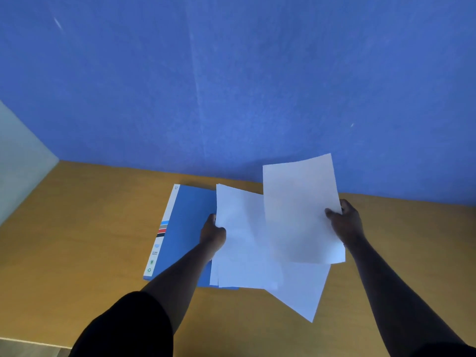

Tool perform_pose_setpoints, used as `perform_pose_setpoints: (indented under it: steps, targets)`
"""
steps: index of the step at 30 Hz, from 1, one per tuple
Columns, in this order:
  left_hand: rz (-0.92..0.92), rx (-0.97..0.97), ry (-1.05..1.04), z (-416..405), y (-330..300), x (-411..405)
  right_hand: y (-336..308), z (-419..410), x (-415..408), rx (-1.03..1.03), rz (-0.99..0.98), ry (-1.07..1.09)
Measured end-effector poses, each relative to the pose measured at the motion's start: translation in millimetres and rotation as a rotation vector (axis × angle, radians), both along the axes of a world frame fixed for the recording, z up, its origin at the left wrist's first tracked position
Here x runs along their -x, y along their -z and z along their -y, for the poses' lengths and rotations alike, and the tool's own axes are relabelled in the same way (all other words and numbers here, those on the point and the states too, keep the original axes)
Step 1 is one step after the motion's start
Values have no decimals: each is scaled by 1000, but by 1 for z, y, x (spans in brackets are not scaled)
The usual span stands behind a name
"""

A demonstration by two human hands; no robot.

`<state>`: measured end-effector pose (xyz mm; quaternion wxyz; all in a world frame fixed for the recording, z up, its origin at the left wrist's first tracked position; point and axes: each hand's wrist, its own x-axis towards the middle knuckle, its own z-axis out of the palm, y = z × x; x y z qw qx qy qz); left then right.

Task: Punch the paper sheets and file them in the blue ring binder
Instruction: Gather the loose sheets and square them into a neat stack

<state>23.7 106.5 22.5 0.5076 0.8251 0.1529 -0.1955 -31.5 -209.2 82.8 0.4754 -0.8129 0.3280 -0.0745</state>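
My black sleeve (128, 328) sits nearest the camera, forearms reaching out over the table (77, 240), a smooth yellow-brown top with a dull sheen. My hands are well apart, each pinching paper. The left hand (212, 234) holds the left edge of a small stack of sheets (242, 248); the right hand (343, 222) pinches the right edge of a single sheet (298, 212), thumb on top. That sheet is lifted and tilted, overlapping the stack. One more sheet (306, 292) pokes out skewed underneath, corner towards me.

The paper is plain white, thin, very light and floppy, and I judge it will sag, slide and fan out if gripped loosely. Best to hold at the long edges, then square it up before punching. It creases easily.

The binder (185, 228) lies flat and closed under the stack: stiff blue cover, white spine with coloured stripes, rigid enough to lift by one edge. I can't see a punch. Behind is a matte blue wall (231, 86).
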Motion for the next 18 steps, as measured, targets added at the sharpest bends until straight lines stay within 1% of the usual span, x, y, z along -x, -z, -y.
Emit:
perform_pose_setpoints:
  steps: [4, 6, 8, 11, 14, 18]
  targets:
    - [-37, 132, -20, -1, -2, -5, 11, -21, 3, -346, -6, 9]
    - [-60, 192, -27, 0, -5, -7, 18, -34, 8, -470, -38, -5]
    - [-91, 242, -38, 1, -7, -8, 23, -48, 13, -543, -79, -29]
    - [-172, 362, -55, 3, -9, -9, 31, -59, 13, -555, -108, -36]
    - [-252, 480, 11, 2, -9, -7, 33, -67, 15, -613, -117, -41]
    - [-326, 554, 2, -2, -8, -2, 34, -75, 22, -796, -167, -110]
